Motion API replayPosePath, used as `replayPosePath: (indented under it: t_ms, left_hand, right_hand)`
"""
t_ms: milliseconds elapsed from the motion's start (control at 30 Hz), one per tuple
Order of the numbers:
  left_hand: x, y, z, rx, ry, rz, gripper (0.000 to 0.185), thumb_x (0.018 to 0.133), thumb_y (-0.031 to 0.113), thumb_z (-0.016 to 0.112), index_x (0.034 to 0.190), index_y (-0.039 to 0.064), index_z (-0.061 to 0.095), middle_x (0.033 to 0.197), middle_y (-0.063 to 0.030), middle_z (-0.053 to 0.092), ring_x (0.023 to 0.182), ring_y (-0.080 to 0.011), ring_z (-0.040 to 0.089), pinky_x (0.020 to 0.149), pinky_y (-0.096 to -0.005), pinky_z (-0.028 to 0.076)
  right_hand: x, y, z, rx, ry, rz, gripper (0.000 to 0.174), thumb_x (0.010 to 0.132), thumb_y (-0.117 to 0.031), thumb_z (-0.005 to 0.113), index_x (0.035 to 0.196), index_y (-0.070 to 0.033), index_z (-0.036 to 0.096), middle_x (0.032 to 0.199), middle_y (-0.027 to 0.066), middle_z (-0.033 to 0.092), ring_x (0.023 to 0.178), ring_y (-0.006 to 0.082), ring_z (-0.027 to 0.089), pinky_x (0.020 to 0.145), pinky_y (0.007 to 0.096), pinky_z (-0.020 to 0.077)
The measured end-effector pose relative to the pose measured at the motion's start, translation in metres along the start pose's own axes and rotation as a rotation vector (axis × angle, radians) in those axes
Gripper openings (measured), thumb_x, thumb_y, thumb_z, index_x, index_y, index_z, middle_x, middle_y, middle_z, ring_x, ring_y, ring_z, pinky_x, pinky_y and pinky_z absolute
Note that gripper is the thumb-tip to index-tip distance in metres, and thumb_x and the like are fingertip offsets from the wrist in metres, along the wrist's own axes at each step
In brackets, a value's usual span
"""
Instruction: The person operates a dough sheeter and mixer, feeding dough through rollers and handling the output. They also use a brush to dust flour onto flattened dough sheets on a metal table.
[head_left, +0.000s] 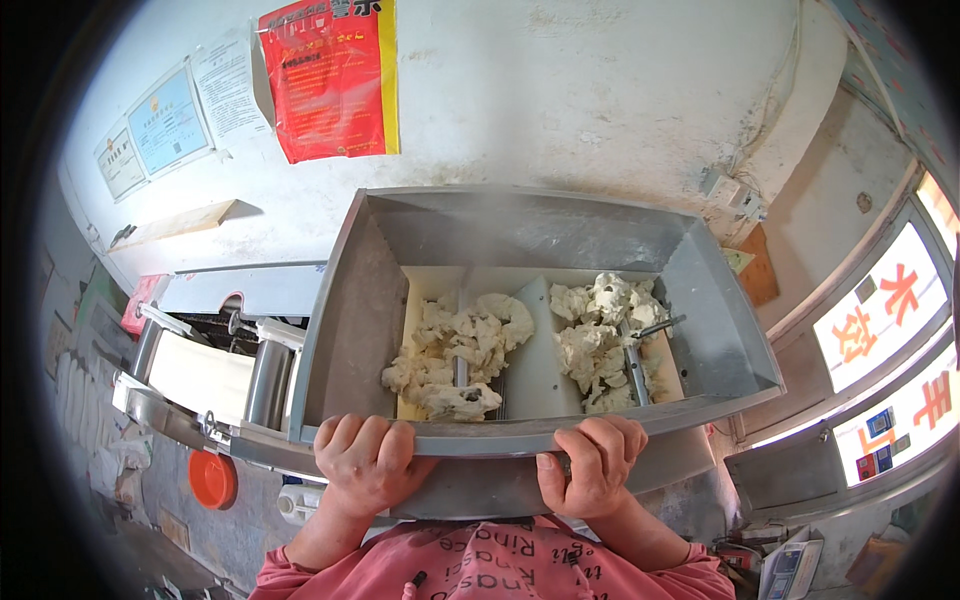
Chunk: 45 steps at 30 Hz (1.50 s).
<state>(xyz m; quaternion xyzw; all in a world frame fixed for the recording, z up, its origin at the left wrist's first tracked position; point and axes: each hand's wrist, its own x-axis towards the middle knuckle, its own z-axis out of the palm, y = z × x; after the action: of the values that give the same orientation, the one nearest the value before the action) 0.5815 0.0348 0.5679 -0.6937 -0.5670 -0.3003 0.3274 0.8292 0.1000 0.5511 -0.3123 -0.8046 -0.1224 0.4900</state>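
Observation:
My left hand (365, 461) grips the front rim of a large metal hopper (517, 229), its fingers curled over the edge. Farther right along that same rim, my right hand (592, 465) holds on with its thumb on the near side. Torn lumps of pale dough (480, 334) lie in the hopper's left bay around a metal shaft. More dough (592, 356) fills the right bay, beside a second metal shaft (636, 367) with a rod sticking out. A whitish divider (534, 349) stands between the two bays. Both hands are outside the dough.
Left of the hopper is a roller machine (270, 379) with a pale dough sheet (199, 375) across it. An orange basin (211, 478) and a white plastic jug (300, 502) stand on the floor. A wall rises behind the hopper; a glazed door (795, 457) is at right.

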Motion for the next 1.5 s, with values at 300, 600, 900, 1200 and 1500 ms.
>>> replayPosePath:
  t_ms: [300,600,900,1200,1500]
  left_hand:
    - [-0.0010,0.0000,-0.0007,0.004,-0.015,0.001,0.045,0.073,0.049,0.079,0.076,0.014,0.051,0.063,0.0001,0.044,0.054,-0.0211,0.043,0.056,-0.0365,0.030]
    - [0.0013,0.0005,-0.0012,-0.007,0.002,-0.011,0.037,0.072,0.041,0.078,0.074,0.015,0.051,0.063,0.0015,0.043,0.054,-0.0192,0.044,0.056,-0.0350,0.032]
    - [0.0002,0.0002,0.0005,0.002,0.015,-0.007,0.038,0.071,0.043,0.078,0.075,0.015,0.052,0.064,0.0016,0.043,0.055,-0.0194,0.045,0.057,-0.0352,0.032]
    - [-0.0026,-0.0003,-0.0002,-0.012,-0.009,-0.005,0.045,0.074,0.050,0.078,0.076,0.014,0.052,0.063,-0.0011,0.044,0.055,-0.0223,0.044,0.055,-0.0375,0.030]
    - [0.0000,-0.0004,-0.0011,0.010,-0.002,-0.001,0.037,0.072,0.042,0.077,0.074,0.016,0.050,0.063,0.0018,0.042,0.054,-0.0185,0.044,0.056,-0.0345,0.032]
  right_hand:
    - [0.0002,-0.0009,0.0004,-0.004,0.002,0.005,0.024,0.086,-0.031,0.068,0.099,-0.011,0.066,0.102,0.0042,0.056,0.090,0.0240,0.055,0.083,0.0394,0.0362]
    - [-0.0003,-0.0015,-0.0007,-0.005,-0.004,0.011,0.024,0.085,-0.030,0.069,0.100,-0.011,0.066,0.102,0.0042,0.056,0.091,0.0247,0.054,0.084,0.0401,0.0358]
    - [-0.0002,-0.0020,-0.0011,-0.001,-0.002,0.016,0.023,0.085,-0.030,0.068,0.099,-0.011,0.066,0.103,0.0044,0.056,0.090,0.0249,0.055,0.084,0.0399,0.0361]
    - [-0.0008,-0.0020,-0.0012,0.005,-0.008,0.025,0.024,0.084,-0.029,0.069,0.099,-0.011,0.066,0.102,0.0045,0.056,0.091,0.0252,0.055,0.084,0.0400,0.0365]
    - [-0.0005,-0.0026,-0.0002,0.008,0.004,0.026,0.024,0.084,-0.029,0.069,0.099,-0.011,0.066,0.102,0.0047,0.056,0.090,0.0253,0.055,0.084,0.0402,0.0364]
